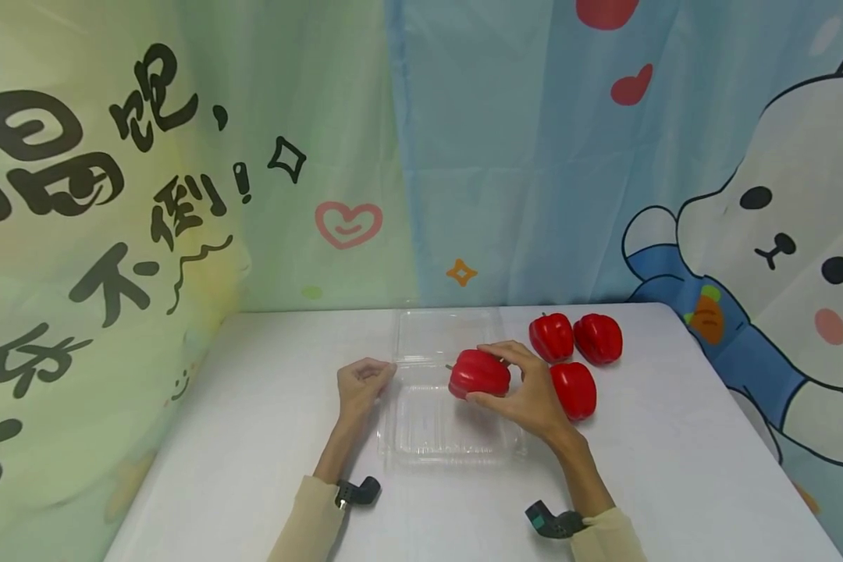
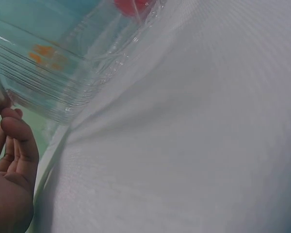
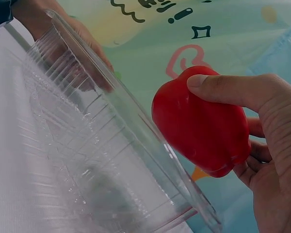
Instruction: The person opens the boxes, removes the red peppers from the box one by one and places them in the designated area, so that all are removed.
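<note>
A red bell pepper (image 1: 479,373) is gripped in my right hand (image 1: 532,394), thumb on one side and fingers on the other. In the right wrist view the pepper (image 3: 199,124) hangs above the rim of a clear plastic clamshell box (image 3: 131,131). The box (image 1: 421,425) lies on the table with its lid (image 1: 449,332) folded back. At the box's left side, my left hand (image 1: 365,384) pinches the edge near the hinge. The left wrist view shows its thumb and fingertip (image 2: 17,127) meeting at the ribbed plastic wall.
Three more red bell peppers stand to the right of the box: one at the back (image 1: 552,337), one beside it (image 1: 599,339), and one nearer (image 1: 573,390), close to my right hand. A printed curtain (image 1: 478,156) hangs behind the white table (image 1: 267,406).
</note>
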`<state>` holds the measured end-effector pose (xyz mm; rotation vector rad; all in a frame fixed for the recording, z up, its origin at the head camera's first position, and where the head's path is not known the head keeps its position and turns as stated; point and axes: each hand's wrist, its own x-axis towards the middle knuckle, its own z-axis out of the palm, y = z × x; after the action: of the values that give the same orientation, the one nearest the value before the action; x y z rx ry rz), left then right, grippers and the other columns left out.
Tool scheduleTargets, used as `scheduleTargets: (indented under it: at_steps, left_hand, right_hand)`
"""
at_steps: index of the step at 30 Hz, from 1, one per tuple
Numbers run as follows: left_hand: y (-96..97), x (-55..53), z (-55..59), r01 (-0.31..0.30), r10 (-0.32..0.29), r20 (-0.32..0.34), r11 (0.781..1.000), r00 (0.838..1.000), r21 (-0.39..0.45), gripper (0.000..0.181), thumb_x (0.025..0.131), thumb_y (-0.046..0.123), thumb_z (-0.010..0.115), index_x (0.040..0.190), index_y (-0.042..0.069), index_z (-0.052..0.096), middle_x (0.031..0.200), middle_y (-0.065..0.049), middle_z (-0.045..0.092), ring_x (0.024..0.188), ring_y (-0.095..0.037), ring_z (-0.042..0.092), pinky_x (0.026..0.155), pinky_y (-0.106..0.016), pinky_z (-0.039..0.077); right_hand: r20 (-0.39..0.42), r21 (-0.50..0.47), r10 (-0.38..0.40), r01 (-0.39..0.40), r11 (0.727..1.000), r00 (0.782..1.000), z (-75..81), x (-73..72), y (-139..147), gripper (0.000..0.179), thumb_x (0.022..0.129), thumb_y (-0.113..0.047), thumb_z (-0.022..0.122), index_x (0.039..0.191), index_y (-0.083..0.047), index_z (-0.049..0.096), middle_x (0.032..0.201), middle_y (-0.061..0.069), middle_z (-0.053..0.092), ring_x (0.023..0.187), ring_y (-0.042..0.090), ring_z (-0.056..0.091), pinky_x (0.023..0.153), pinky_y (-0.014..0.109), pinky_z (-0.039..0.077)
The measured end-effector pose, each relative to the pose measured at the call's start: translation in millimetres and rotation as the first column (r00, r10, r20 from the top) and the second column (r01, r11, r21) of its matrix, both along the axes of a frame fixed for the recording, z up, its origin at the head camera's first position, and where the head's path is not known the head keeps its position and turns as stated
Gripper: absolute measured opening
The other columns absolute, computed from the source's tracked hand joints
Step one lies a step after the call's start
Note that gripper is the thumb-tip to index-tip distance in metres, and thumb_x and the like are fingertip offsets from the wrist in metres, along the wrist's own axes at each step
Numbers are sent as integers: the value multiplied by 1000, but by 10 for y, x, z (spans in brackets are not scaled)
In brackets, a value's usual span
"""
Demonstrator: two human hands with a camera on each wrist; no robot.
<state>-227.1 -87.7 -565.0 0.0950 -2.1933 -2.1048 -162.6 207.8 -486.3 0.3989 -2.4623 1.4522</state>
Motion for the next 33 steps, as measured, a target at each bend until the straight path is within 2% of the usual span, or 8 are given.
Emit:
scheduleTargets:
  at_steps: [6,15,24,33]
  left_hand:
    - [2,2,15,3,-3,-13,1000,1000,2,13,92,7,83,96,-5,79,70,-9,76,57,-8,61,56,-19,49]
    - [-1,2,16,3,-4,-19,1000,1000,-4,13,91,5,83,96,-7,79,73,-19,76,57,-8,60,56,-20,48]
    - [12,6,25,-6,6,-12,1000,1000,5,11,90,4,84,95,-5,80,74,-21,76,57,-10,60,57,-20,48]
    - [9,-3,0,-10,10,-11,1000,1000,-1,13,90,7,85,95,-4,80,74,-17,77,57,-9,61,57,-20,49]
  right_hand:
    - [2,-3,-14,14,1000,1000,6,11,17,79,71,-19,102,143,-17,70,139,10,72,126,32,68,99,60,63]
    - [-11,6,-48,48,999,999,4,26,40,79,70,-19,102,143,-18,71,138,9,72,126,31,68,97,59,64]
    - [-18,9,-66,67,998,998,0,42,69,79,70,-18,102,143,-17,71,138,9,72,127,33,68,97,58,64]
    - [-16,24,-94,95,995,995,-1,72,103,79,69,-18,102,142,-16,71,140,11,72,128,33,67,97,59,64]
